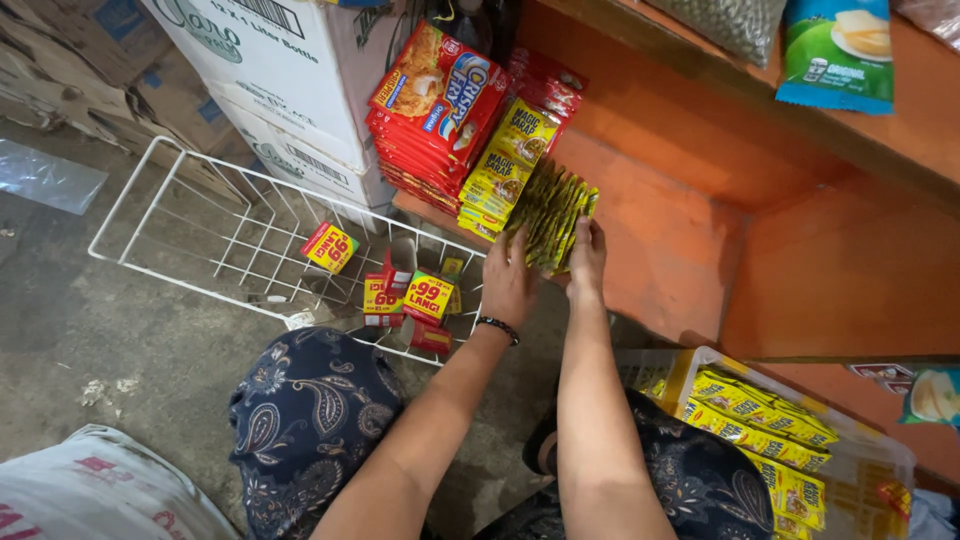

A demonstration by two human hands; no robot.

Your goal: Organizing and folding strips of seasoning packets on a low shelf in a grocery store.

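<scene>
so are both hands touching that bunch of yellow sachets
Touching. The head view shows the left hand and right hand pressed against either side of the bunch of yellow sachets.

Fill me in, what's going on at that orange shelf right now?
A person crouches at an orange shelf. Both the left hand and the right hand grip a bundle of yellow sachets, held on edge beside a stack of yellow packets and red packets. A white wire rack lies on the floor, and a clear bag of yellow sachets sits by the knee.
</scene>
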